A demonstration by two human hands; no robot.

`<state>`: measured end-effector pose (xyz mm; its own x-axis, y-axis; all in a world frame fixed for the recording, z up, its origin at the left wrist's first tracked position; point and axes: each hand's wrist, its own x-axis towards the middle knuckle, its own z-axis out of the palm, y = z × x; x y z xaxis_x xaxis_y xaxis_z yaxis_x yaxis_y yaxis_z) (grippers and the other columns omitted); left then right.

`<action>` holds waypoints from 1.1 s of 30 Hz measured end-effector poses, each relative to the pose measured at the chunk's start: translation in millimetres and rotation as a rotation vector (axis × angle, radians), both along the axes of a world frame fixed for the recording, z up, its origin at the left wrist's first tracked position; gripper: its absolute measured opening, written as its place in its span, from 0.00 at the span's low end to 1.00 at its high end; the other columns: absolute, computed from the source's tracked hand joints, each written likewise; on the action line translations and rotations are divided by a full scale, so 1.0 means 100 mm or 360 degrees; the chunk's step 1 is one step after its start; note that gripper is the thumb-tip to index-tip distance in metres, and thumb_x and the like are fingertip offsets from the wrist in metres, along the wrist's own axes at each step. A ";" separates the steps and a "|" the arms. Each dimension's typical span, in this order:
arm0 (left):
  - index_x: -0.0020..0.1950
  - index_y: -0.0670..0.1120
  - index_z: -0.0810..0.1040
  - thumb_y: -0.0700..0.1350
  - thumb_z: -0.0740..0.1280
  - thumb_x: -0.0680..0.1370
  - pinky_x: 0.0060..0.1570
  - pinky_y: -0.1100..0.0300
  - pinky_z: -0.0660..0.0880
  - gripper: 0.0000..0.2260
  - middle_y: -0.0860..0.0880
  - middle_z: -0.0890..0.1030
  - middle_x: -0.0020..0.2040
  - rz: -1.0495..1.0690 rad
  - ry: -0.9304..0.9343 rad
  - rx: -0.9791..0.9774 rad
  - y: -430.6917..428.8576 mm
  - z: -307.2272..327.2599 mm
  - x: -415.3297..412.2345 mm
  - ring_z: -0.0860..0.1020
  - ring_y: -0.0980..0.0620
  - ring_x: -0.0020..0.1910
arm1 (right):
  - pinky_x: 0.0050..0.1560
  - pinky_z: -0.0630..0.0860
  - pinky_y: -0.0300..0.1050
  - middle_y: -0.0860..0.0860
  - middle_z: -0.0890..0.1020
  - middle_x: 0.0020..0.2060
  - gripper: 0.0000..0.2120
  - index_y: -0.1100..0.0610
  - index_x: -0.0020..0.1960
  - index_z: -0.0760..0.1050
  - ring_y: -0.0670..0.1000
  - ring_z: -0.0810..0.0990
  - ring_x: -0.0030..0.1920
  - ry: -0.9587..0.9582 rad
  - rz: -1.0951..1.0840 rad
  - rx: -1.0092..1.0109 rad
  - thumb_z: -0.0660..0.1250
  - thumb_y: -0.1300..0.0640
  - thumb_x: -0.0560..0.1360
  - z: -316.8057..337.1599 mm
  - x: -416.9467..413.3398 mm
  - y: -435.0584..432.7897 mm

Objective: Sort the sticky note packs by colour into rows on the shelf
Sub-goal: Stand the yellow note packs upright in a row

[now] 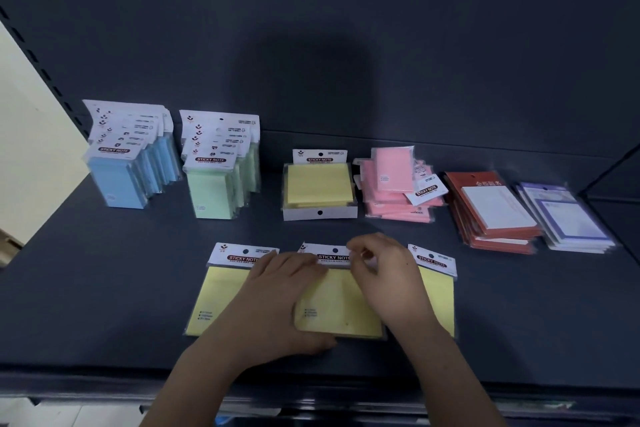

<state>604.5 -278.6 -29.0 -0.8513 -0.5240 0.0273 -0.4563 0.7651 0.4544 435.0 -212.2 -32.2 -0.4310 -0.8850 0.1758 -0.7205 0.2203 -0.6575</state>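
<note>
Front lip of shelf point(104, 322) ran just below the near edges of three yellow packs laid side by side at lower centre. Left yellow pack point(214, 302) and right yellow pack point(438, 291) lay flat. Middle yellow pack point(339, 312) overlapped both.
Left grip point(277, 291) was open, with flat fingers pressing across the left and middle packs and the thumb at the middle pack's near edge. Right grip point(384, 277) was curled and looked to be pinching the middle pack's header card.
Bare shelf lay at lower left and lower right, with a clear strip behind the yellow row.
Farther back, left to right:
- blue row point(117, 180) and green row point(214, 191), upright and looking done
- boxed yellow stack point(318, 187), not yet joined with the front three
- pink pile point(394, 184), skewed and likely needing tidying
- red-backed stack point(495, 208) and purple stack point(571, 218) at centre right, close together

Judged past halfway.
</note>
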 end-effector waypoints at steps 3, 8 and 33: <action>0.69 0.55 0.65 0.74 0.63 0.60 0.63 0.72 0.53 0.42 0.66 0.62 0.61 0.0271 0.0297 0.0268 -0.07 0.14 -0.08 0.57 0.68 0.61 | 0.54 0.73 0.42 0.48 0.79 0.51 0.12 0.56 0.58 0.77 0.46 0.76 0.50 -0.0295 -0.0074 -0.0171 0.64 0.63 0.75 0.13 -0.01 -0.16; 0.58 0.53 0.71 0.60 0.66 0.69 0.59 0.56 0.71 0.20 0.57 0.76 0.55 0.0701 0.0609 0.0440 -0.44 0.11 -0.36 0.72 0.53 0.59 | 0.61 0.61 0.33 0.47 0.70 0.66 0.21 0.56 0.69 0.67 0.45 0.66 0.66 -0.0599 -0.0091 -0.0055 0.63 0.61 0.76 0.20 -0.01 -0.48; 0.47 0.48 0.75 0.39 0.76 0.65 0.37 0.59 0.78 0.16 0.45 0.82 0.41 0.0587 0.1646 0.1082 -0.25 0.71 -0.21 0.79 0.51 0.38 | 0.60 0.66 0.29 0.40 0.73 0.61 0.27 0.45 0.66 0.64 0.38 0.70 0.62 -0.0634 0.0173 -0.0604 0.71 0.58 0.71 0.48 0.05 -0.16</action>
<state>583.8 -303.5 42.2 -0.3978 -0.8908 0.2195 0.2052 0.1468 0.9676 439.7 -228.0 15.5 -0.4390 -0.8346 0.3326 -0.4054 -0.1464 -0.9024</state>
